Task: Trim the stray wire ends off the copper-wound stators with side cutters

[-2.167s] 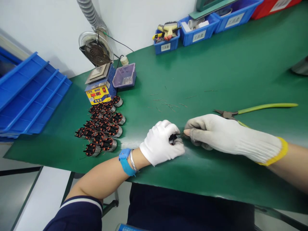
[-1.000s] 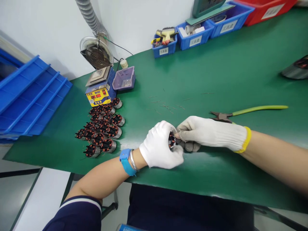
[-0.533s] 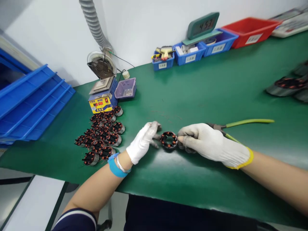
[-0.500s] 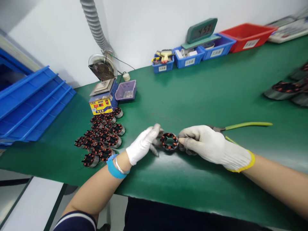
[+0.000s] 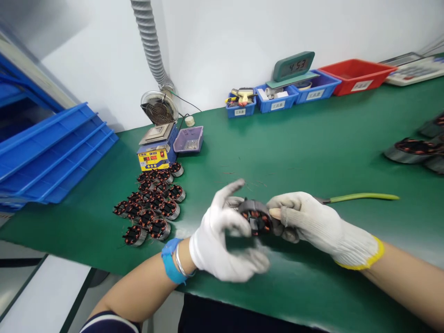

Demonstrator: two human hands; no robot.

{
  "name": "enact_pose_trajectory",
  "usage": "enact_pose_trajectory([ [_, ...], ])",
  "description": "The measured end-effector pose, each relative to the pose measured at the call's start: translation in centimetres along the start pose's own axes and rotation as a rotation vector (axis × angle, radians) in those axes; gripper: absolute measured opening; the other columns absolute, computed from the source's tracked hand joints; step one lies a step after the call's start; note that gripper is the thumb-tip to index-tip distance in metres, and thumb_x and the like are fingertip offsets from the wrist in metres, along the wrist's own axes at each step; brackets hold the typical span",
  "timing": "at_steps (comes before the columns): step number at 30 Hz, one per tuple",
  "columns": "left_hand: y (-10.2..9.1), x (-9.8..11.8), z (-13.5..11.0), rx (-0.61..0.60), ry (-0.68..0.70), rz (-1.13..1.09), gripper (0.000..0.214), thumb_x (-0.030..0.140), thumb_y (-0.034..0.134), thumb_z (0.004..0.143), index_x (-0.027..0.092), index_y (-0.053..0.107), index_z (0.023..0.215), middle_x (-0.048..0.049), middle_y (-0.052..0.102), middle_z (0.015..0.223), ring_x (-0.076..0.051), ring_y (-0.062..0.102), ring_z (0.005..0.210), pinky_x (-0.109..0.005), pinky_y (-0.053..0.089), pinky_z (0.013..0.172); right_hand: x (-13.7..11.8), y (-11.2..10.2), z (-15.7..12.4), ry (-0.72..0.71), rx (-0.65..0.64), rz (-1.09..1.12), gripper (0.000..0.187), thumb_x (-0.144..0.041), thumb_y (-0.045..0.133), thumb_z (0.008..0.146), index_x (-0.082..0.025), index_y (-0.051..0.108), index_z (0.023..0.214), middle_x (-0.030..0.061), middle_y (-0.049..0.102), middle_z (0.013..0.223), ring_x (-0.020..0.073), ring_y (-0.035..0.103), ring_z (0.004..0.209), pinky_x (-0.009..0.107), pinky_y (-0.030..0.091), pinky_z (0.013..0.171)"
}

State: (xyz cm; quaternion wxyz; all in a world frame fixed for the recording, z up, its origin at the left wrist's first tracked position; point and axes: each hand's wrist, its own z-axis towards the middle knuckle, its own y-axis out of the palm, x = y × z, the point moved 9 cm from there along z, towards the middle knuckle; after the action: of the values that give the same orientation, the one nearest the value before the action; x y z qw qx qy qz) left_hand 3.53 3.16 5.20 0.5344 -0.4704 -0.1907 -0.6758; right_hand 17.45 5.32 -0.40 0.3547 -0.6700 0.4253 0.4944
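A motor stator (image 5: 257, 213), a dark metal ring with copper windings inside, is raised and tilted above the green bench. My right hand (image 5: 308, 219), in a white knit glove with a yellow cuff, pinches its right side between thumb and fingers. On the other side, my gloved left hand (image 5: 222, 238) has its fingers spread around the stator's left edge, some of them blurred; whether a fingertip touches it I cannot make out. Behind my right hand lie pliers with a light green handle (image 5: 364, 197), their head mostly covered.
Several stators (image 5: 159, 229) stand grouped at left, before a blue and yellow soldering pot (image 5: 154, 159) and a purple tray (image 5: 189, 140). More stators (image 5: 412, 151) sit at far right. Blue bins (image 5: 277, 104), a red bin (image 5: 359, 76) and a clock (image 5: 294, 66) line the wall.
The stator has gone from facing upward to being tipped up on its side in my right hand. My left hand has turned over and spread its fingers. The view has shifted slightly.
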Motion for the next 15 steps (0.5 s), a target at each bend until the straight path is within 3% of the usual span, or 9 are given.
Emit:
enact_pose_trajectory([
  [2, -0.6, 1.1, -0.1, 0.032, 0.082, 0.121, 0.033, 0.032, 0.080, 0.069, 0.021, 0.049, 0.067, -0.0128, 0.064, 0.121, -0.028, 0.069, 0.103, -0.048, 0.060, 0.088, 0.0, 0.3, -0.3, 0.002, -0.039, 0.016, 0.053, -0.068, 0.071, 0.067, -0.019, 0.053, 0.059, 0.0008, 0.050, 0.049, 0.0109, 0.041, 0.039, 0.024, 0.031, 0.038],
  [3, -1.3, 0.8, -0.1, 0.088, 0.038, 0.139, 0.036, 0.037, 0.077, 0.075, 0.021, 0.046, 0.066, -0.0125, 0.065, 0.119, -0.027, 0.069, 0.101, -0.049, 0.060, 0.088, -0.1, 0.4, -0.5, -0.018, -0.050, -0.018, 0.051, -0.066, 0.070, 0.068, -0.019, 0.054, 0.058, 0.0008, 0.050, 0.049, 0.0114, 0.042, 0.040, 0.025, 0.032, 0.039],
  [5, -2.0, -2.2, 0.1, 0.144, -0.244, 0.050, 0.039, 0.053, 0.063, 0.089, 0.021, 0.048, 0.071, -0.0136, 0.068, 0.111, -0.026, 0.071, 0.093, -0.049, 0.062, 0.083, -0.6, 0.2, -0.8, -0.081, -0.050, -0.151, 0.046, -0.062, 0.064, 0.074, -0.019, 0.055, 0.058, 0.0020, 0.052, 0.051, 0.0130, 0.045, 0.044, 0.026, 0.036, 0.042],
  [6, -1.2, -4.3, -0.2, 0.069, -0.446, -0.069, 0.046, 0.065, 0.054, 0.091, 0.021, 0.051, 0.077, -0.0151, 0.068, 0.106, -0.027, 0.072, 0.086, -0.048, 0.063, 0.076, -0.9, 0.0, -0.9, -0.118, -0.036, -0.232, 0.044, -0.059, 0.060, 0.077, -0.020, 0.054, 0.057, 0.0023, 0.052, 0.051, 0.0136, 0.045, 0.046, 0.026, 0.036, 0.044],
  [8, 2.6, -7.3, -2.1, -0.252, -0.864, -0.396, 0.070, 0.085, 0.039, 0.086, 0.016, 0.057, 0.087, -0.0157, 0.069, 0.090, -0.025, 0.069, 0.064, -0.042, 0.060, 0.055, -1.5, -0.3, -1.1, -0.185, 0.009, -0.385, 0.041, -0.053, 0.056, 0.079, -0.021, 0.051, 0.054, 0.0021, 0.052, 0.051, 0.0142, 0.045, 0.049, 0.027, 0.035, 0.046],
  [10, 5.2, -7.5, -4.1, -0.491, -1.095, -0.625, 0.081, 0.090, 0.045, 0.078, 0.012, 0.060, 0.097, -0.0134, 0.067, 0.081, -0.022, 0.064, 0.051, -0.035, 0.054, 0.043, -1.8, -0.3, -1.1, -0.207, 0.026, -0.458, 0.039, -0.050, 0.053, 0.079, -0.021, 0.048, 0.054, 0.0017, 0.052, 0.051, 0.0141, 0.045, 0.049, 0.027, 0.034, 0.046],
  [11, 5.3, -7.4, -4.1, -0.487, -1.099, -0.658, 0.078, 0.085, 0.057, 0.075, 0.012, 0.059, 0.105, -0.0120, 0.067, 0.083, -0.021, 0.065, 0.052, -0.033, 0.053, 0.043, -1.7, -0.2, -1.0, -0.193, 0.024, -0.455, 0.038, -0.049, 0.053, 0.079, -0.021, 0.049, 0.054, 0.0016, 0.051, 0.050, 0.0141, 0.045, 0.048, 0.027, 0.034, 0.046],
  [12, 4.8, -7.4, -3.5, -0.405, -1.041, -0.649, 0.075, 0.075, 0.070, 0.073, 0.015, 0.056, 0.115, -0.0106, 0.067, 0.089, -0.021, 0.067, 0.057, -0.031, 0.055, 0.046, -1.4, -0.1, -0.8, -0.163, 0.016, -0.424, 0.038, -0.050, 0.053, 0.079, -0.021, 0.050, 0.055, 0.0016, 0.052, 0.050, 0.0140, 0.045, 0.047, 0.027, 0.034, 0.045],
  [15, 1.8, -5.3, -0.9, -0.132, -0.649, -0.443, 0.072, 0.047, 0.085, 0.068, 0.024, 0.051, 0.128, -0.0109, 0.066, 0.109, -0.026, 0.072, 0.090, -0.038, 0.064, 0.069, -0.4, 0.2, -0.4, -0.057, -0.007, -0.230, 0.042, -0.058, 0.058, 0.077, -0.020, 0.053, 0.059, 0.0031, 0.055, 0.053, 0.0137, 0.047, 0.044, 0.026, 0.037, 0.043],
])
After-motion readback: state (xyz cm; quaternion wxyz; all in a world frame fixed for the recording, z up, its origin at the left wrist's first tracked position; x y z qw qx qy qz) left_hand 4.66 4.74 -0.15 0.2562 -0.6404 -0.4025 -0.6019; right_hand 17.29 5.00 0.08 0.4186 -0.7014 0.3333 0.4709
